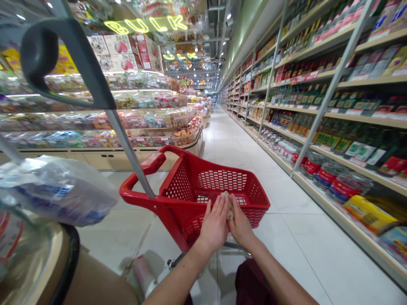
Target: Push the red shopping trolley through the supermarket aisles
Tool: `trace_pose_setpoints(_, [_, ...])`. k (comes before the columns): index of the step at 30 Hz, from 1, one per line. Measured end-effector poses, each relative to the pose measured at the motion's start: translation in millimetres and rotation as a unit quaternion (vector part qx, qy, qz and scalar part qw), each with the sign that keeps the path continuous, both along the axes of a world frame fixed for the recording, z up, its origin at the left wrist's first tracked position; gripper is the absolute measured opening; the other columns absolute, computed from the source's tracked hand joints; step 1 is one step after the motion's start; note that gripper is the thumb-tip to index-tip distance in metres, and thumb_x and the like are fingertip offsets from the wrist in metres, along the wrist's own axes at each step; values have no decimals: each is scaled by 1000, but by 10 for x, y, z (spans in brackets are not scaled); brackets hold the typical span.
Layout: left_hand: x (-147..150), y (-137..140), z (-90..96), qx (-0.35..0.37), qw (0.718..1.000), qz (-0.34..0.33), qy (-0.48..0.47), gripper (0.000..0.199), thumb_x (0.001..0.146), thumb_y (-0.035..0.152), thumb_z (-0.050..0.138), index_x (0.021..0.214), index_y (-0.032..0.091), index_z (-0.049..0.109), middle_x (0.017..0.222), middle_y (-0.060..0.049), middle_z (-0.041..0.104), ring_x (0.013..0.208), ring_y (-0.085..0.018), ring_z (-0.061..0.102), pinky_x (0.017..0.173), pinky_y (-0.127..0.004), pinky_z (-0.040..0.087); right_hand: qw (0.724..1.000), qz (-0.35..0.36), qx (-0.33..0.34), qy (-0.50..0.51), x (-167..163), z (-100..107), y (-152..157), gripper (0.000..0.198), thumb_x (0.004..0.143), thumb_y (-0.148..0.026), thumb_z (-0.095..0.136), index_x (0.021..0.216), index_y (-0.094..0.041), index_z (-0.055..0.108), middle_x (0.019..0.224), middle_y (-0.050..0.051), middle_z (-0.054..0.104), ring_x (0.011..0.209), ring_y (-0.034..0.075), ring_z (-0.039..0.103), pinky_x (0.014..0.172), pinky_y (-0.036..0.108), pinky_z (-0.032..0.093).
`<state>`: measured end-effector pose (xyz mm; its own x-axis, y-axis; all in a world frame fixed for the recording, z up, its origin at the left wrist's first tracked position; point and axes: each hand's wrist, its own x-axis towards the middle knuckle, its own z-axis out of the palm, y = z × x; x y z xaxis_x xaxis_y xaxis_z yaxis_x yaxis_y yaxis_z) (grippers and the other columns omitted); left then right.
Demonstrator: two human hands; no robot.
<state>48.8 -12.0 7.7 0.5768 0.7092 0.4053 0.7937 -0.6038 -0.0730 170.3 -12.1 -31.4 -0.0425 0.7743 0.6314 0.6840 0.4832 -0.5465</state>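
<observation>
My left hand (213, 224) and my right hand (241, 226) are brought together over the near rim of a red shopping cart (187, 203). Between them is a crumpled beige cloth (229, 210), pressed by the fingers of both. Much of the cloth is covered by the hands, and I cannot tell whether they touch the rim. The cart's perforated basket lies just beyond my fingers. Its grey pole (129, 152) rises at the left to a dark grey handle (68, 63).
At the left front stands a beige bin (95, 275) with a plastic bag (60, 186) above it. Tiered bulk displays (143, 131) with packaged goods stand behind the cart. Shelves of bottles (337, 114) line the right side. A tiled aisle (219, 131) runs between them.
</observation>
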Motion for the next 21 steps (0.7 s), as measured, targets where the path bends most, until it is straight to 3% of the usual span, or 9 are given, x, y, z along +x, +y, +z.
trace_pose_setpoints(3, [144, 72, 8, -27, 1000, -9, -10, 67, 76, 30, 41, 135, 15, 15, 142, -10, 22, 130, -23, 19, 105, -48, 13, 1000, -24, -8, 10, 183, -63, 7, 80, 62, -2, 33, 137, -15, 9, 137, 9, 31, 124, 16, 33, 98, 34, 37])
trace_pose_setpoints(6, [300, 141, 5, -6, 1000, -13, -10, 64, 77, 35, 42, 135, 20, 18, 141, -9, 25, 129, -26, 20, 103, -52, 13, 998, -59, 3, 17, 304, -130, 39, 79, 63, -1, 32, 137, -15, 10, 133, 10, 38, 119, 17, 40, 93, 33, 41])
trace_pose_setpoints(11, [391, 262, -7, -23, 1000, 5, 0, 36, 82, 21, 37, 116, 19, 47, 121, -9, 53, 115, -21, 42, 103, -47, 21, 989, -148, 13, -8, 433, -186, 72, 78, 63, 0, 32, 137, -14, 12, 129, 13, 42, 116, 20, 44, 94, 41, 38])
trace_pose_setpoints(15, [-77, 273, 71, -7, 1000, 2, -18, 33, 80, 14, 38, 108, 24, 53, 116, -4, 56, 113, -17, 45, 106, -46, 13, 973, -185, -19, -134, 602, -295, 42, 71, 63, 2, 32, 131, -19, 31, 128, 11, 45, 121, 24, 36, 96, 52, 29])
trace_pose_setpoints(19, [-806, 214, 221, 62, 990, 122, -38, 39, 79, 9, 34, 109, 25, 54, 124, -4, 51, 117, -18, 42, 106, -49, 0, 972, -175, -20, -157, 594, -383, 42, 70, 63, 3, 32, 130, -18, 33, 130, 11, 42, 123, 24, 32, 95, 49, 31])
trace_pose_setpoints(21, [-945, 186, 236, 89, 981, 169, -40, 40, 78, 9, 33, 109, 23, 55, 129, -6, 46, 120, -20, 39, 105, -51, 0, 973, -183, -3, -141, 524, -386, 67, 68, 63, 1, 34, 130, -14, 34, 128, 13, 43, 123, 25, 31, 95, 48, 32])
